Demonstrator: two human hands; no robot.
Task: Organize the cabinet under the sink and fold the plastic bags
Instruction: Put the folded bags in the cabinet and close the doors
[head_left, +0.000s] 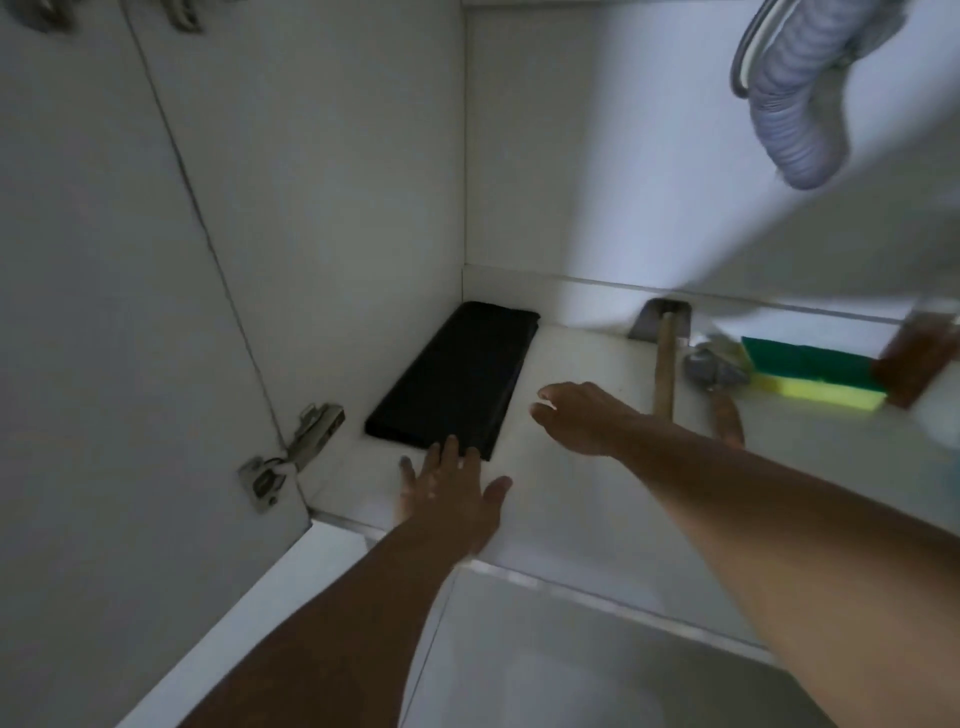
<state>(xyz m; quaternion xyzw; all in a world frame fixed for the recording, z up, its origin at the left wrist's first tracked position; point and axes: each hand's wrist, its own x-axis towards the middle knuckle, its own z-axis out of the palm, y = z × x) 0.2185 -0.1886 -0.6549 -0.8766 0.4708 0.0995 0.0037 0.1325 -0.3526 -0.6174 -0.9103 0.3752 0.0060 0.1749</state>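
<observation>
Both your hands reach into the cabinet (571, 343): your left hand (452, 488) lies flat, fingers spread, fingertips touching the folded black bags (457, 374) in the back-left corner; your right hand (582, 415) hovers relaxed, holding nothing, beside them.

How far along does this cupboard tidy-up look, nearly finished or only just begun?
Fairly far along, I'd guess. Done: a folded black bag stack lies flat in the cabinet's back left corner. In hand: the left hand rests open with fingertips at the stack's near edge; the right hand hovers beside it, holding nothing. Possibly left: a hammer, some metal tools and a green-yellow sponge lie loosely along the back right.
</observation>
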